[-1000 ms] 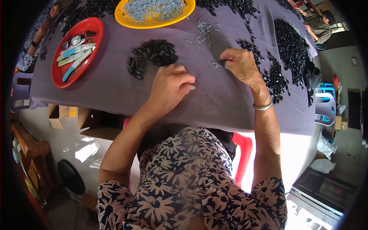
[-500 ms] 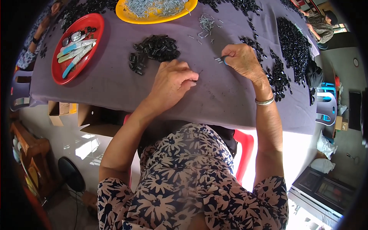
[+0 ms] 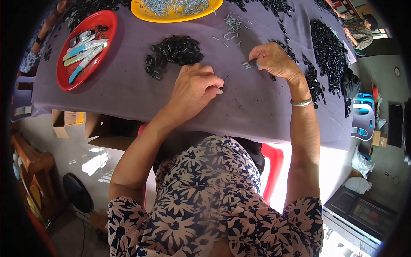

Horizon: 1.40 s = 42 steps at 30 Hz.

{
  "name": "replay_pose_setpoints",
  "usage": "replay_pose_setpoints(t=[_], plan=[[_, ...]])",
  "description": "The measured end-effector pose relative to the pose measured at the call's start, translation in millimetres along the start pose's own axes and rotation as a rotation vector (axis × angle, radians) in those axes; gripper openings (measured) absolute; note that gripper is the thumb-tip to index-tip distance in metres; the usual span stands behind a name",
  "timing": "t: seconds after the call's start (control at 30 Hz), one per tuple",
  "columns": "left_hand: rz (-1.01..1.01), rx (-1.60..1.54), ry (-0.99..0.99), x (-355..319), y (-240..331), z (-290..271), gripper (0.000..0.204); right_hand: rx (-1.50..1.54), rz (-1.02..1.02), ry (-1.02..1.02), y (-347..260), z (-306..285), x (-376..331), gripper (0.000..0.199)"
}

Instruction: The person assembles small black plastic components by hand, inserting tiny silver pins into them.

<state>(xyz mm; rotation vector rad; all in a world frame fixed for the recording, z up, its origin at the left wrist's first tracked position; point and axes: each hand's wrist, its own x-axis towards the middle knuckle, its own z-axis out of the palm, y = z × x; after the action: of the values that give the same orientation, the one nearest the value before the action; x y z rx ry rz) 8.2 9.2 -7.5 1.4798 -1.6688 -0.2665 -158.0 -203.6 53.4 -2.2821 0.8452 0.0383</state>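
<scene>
Left hand [image 3: 195,85]: pinches a small black piece [image 3: 221,88] between thumb and forefinger, other fingers curled; lies over the table [image 3: 141,98] toward its near edge, just beside the heap of black pieces [image 3: 177,50].

Right hand [image 3: 276,62]: drawn together at the fingertips by a dark, blue-edged piece [image 3: 255,63]; pinched or worn on the thumb, cannot tell. Alongside, a few small metal pins [image 3: 245,65]; gripped or lying on the cloth, cannot tell.

Loose metal pins [image 3: 233,24]: scattered beyond the right hand, toward the far edge. Yellow tray [image 3: 171,20]: by the far edge, heaped with more pins. Red tray [image 3: 62,80]: near the left edge. Larger heaps of black pieces [image 3: 327,55]: along the right edge.

Risks, as judged: dropped pin at the right hand, from slenderness and smooth metal. Slipped black piece at the left, from smallness and a hold at the very tips. Toppled heap, from left knuckles so close. Spill from the yellow tray, from fullness and one pin lying across the rim.
</scene>
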Motion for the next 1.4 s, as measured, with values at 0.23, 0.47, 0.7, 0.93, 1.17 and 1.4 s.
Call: replay_pose_setpoints(t=[0.23, 0.47, 0.7, 0.93, 1.17, 1.4], plan=[[-0.01, 0.002, -0.01, -1.7, -0.2, -0.2, 0.011, 0.009, -0.059, 0.053, 9.2, 9.3, -2.6, 0.022], [-0.032, 0.009, -0.022, -2.2, 0.7, -0.4, 0.012, 0.12, -0.051, 0.011, 5.6, 9.1, -11.9, 0.025], [-0.024, 0.028, -0.024, -1.7, 0.7, -1.1, 0.014, 0.161, 0.079, 0.021, -10.0, 2.2, -18.2, 0.026], [-0.022, 0.012, -0.017, -2.0, 0.4, -0.4, 0.014, 0.139, -0.083, 0.089, 16.3, 13.9, -12.6, 0.025], [-0.021, 0.004, -0.016, -1.0, 0.9, -0.3, 0.013, 0.071, -0.034, 0.121, 9.1, 15.3, -14.0, 0.023], [-0.031, 0.011, 0.005, -1.9, 2.5, -0.4, 0.01, -0.548, -0.238, 0.334, -9.0, 27.1, -21.6, 0.013]])
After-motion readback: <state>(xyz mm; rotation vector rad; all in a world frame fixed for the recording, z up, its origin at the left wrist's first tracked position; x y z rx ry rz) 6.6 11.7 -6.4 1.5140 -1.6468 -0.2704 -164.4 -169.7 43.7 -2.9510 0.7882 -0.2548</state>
